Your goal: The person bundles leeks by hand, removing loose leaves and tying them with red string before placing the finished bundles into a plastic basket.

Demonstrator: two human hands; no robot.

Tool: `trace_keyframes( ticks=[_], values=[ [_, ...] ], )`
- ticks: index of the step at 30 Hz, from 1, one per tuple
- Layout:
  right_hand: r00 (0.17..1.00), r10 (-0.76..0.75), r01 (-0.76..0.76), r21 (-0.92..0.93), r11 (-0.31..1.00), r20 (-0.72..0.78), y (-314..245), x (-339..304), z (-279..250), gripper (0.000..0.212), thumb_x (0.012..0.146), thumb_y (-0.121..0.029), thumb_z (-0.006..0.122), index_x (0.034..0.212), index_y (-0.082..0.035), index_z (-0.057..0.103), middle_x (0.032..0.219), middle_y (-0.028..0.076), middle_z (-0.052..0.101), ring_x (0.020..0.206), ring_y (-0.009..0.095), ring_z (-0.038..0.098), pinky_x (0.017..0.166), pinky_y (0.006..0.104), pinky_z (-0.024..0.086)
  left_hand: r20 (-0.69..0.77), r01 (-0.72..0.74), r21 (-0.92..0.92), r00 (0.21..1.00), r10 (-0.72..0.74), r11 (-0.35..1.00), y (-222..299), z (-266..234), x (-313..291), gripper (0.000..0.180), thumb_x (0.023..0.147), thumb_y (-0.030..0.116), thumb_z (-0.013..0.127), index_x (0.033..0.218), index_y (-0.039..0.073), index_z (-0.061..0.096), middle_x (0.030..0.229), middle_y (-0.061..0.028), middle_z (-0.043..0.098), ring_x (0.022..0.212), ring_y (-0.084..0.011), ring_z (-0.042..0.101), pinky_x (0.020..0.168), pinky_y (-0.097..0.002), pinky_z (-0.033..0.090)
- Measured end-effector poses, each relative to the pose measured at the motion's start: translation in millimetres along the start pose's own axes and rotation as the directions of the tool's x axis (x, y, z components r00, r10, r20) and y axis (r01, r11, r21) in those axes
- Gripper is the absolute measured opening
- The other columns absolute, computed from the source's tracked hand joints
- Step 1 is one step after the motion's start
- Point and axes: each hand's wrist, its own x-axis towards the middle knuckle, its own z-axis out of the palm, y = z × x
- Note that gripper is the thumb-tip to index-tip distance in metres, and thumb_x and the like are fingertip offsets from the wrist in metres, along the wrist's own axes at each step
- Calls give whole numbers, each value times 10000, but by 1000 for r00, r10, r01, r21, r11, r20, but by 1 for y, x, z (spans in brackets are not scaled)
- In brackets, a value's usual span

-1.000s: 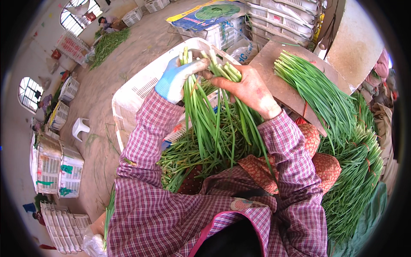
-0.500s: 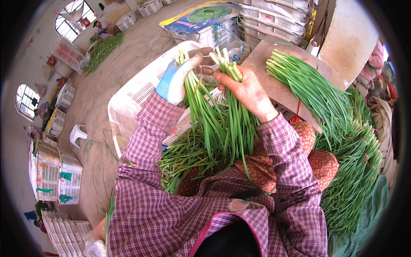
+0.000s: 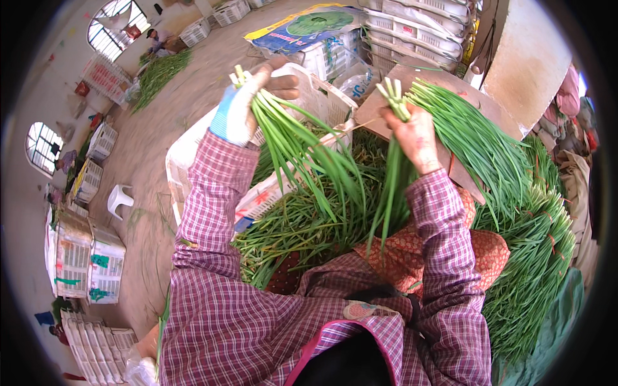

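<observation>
I have two bunches of green stalks up in front of me: the left bunch (image 3: 293, 138), its leaves sweeping down and to the right, and the slimmer right bunch (image 3: 391, 177), hanging almost straight down. The left hand (image 3: 248, 106), in a blue-and-white glove, has its grip clamped on the left bunch just below the pale stem ends, while its fingers reach out to the right. The right hand (image 3: 414, 132) is ungloved, and its grip is closed tight round the right bunch, with the stem ends poking out above. I see both forearms rise in plaid sleeves (image 3: 215, 193), the hands well apart at about the same height.

Below them I make out a loose heap of greens (image 3: 309, 212), beside one open white crate (image 3: 331, 103). Near the right hand, one large bunch (image 3: 470, 141) lies on the brown desk (image 3: 489, 106), leaves spilling over its edge. Further right is a pile of tied greens (image 3: 528, 283); I can't count its bundles. Beyond stand a stack of white crates (image 3: 412, 35) and, off to the left, one white stool (image 3: 120, 201).
</observation>
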Motion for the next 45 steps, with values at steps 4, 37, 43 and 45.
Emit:
trace_keyframes(
  ticks=[4,37,43,45],
  values=[
    [983,-53,14,-219,976,-176,46,6,-20,303,784,-349,688,970,-109,690,726,114,677,658,238,655,659,361,521,-144,-141,-141,982,121,980,16,-43,3,544,880,293,614,1307,4,438,1004,-176,591,913,-313,631,774,-456,557],
    [970,-148,-90,850,519,193,-80,-62,16,253,849,-160,680,1037,-29,571,874,-22,578,794,61,535,709,222,449,59,46,-740,998,-4,671,-39,99,-38,382,964,270,490,1236,3,509,1135,-125,599,1018,-217,587,896,-354,486],
    [934,-188,-116,756,644,304,-77,-64,10,436,781,-205,753,1110,3,555,956,30,630,891,91,571,784,247,474,-65,17,-641,995,-76,768,-48,108,-38,389,945,282,532,1238,28,495,1078,-76,591,956,-169,585,837,-313,494],
    [904,-202,-116,671,732,376,-73,-61,6,448,772,-206,761,1110,7,558,951,38,644,892,95,576,791,254,475,-135,-14,-621,987,-89,784,-49,113,-36,372,907,290,594,1167,35,520,996,-45,593,870,-132,593,759,-280,499]
  ],
)
